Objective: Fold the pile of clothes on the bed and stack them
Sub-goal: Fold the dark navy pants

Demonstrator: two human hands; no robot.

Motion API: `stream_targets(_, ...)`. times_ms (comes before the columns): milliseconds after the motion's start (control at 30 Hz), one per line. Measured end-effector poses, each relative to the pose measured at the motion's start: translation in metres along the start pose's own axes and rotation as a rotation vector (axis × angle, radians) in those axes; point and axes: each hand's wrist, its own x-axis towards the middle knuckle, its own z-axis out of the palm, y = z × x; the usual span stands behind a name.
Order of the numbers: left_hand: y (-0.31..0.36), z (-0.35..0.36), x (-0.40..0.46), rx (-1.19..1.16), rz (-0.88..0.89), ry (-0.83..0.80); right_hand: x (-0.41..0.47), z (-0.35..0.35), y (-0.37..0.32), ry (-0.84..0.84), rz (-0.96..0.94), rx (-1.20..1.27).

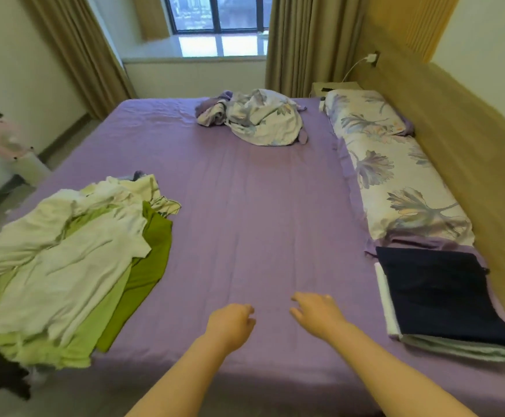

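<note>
Near left on the bed (245, 206): unfolded pile of clothes (73, 260), white and green, draped over the edge. Near right: folded stack (443, 299), dark piece on top. Judged early on, most of it left to fold. Between them, left hand (233, 323) loosely curled, right hand (317, 311) with fingers (297, 297) relaxed, both holding nothing. Far side: crumpled floral bedding (263, 121), floral pillow (395, 173), curtains (305, 40), window (218, 13).

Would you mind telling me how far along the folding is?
Done: a folded stack, navy piece on top, lies at the bed's right edge. In hand: nothing; the left hand and right hand hover over bare sheet. Left: the white and green pile on the left remains unfolded.
</note>
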Motion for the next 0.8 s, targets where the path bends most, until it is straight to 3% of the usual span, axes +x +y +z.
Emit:
stream_targets(200, -0.139, 0.002, -0.1, -0.085, -0.24, 0.154, 0.014, -0.012, -0.148, 0.01, -0.197, -0.006)
stream_targets(400, -0.233, 0.003, -0.168, -0.234, -0.453, 0.25, 0.024, -0.009, -0.27, 0.001, -0.376, -0.031)
stream_targets(800, -0.35, -0.022, -0.147, -0.308, -0.614, 0.187, 0.135, -0.013, -0.385, -0.071, -0.535, -0.104)
